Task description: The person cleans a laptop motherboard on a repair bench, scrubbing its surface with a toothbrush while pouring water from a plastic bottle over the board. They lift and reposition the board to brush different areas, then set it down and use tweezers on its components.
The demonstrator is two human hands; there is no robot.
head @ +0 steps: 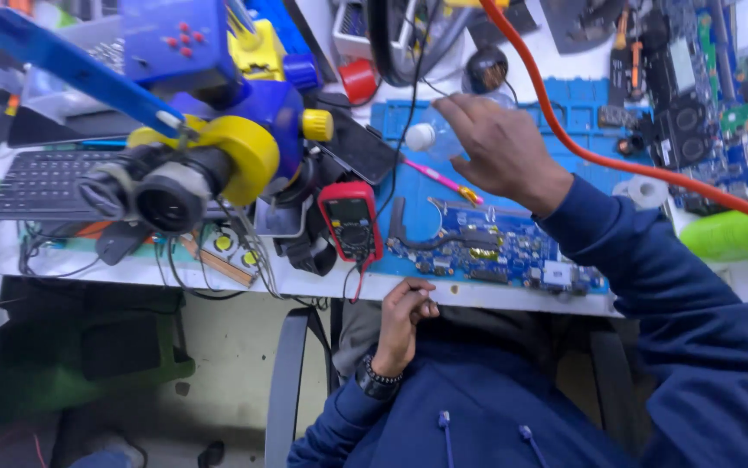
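Right hand: right hand (499,147) reaches over the blue mat (582,104) toward the far side of the bench (512,299). Fingers curled around a small clear bottle (443,130) w/ a white cap (420,136); cap end points left. Grip looks closed on the bottle body, palm down.
Left hand: left hand (404,321) sits at the near bench edge, fingers folded loosely, fingertips touching the edge. Holds nothing that I can see. Dark bead bracelet at the wrist.
Bottle: above the mat's far-left part, just beyond the pink-handled tool (443,182); can't tell if it rests on the mat or is lifted.
Circuit board: blue circuit board (495,251) lies on the mat along the near edge, between both hands, w/ a dark heat pipe (417,230) curving off its left end.
Meter: red multimeter (350,221) just left of the board, leaning at the mat's near-left corner, leads trailing.
Microscope: blue/yellow microscope (209,147) fills the left of the bench, eyepieces toward the camera; black keyboard (44,178) behind it.
Other: orange hose (599,156) crosses over the right forearm; tape roll (647,191) at the mat's right side; more boards at the far-right corner.
Doing it well (my read): keep bottle grip low on the body, cap clear of the meter leads & hose; steady w/ left hand on the edge; keep any liquid to the board, not the meter.
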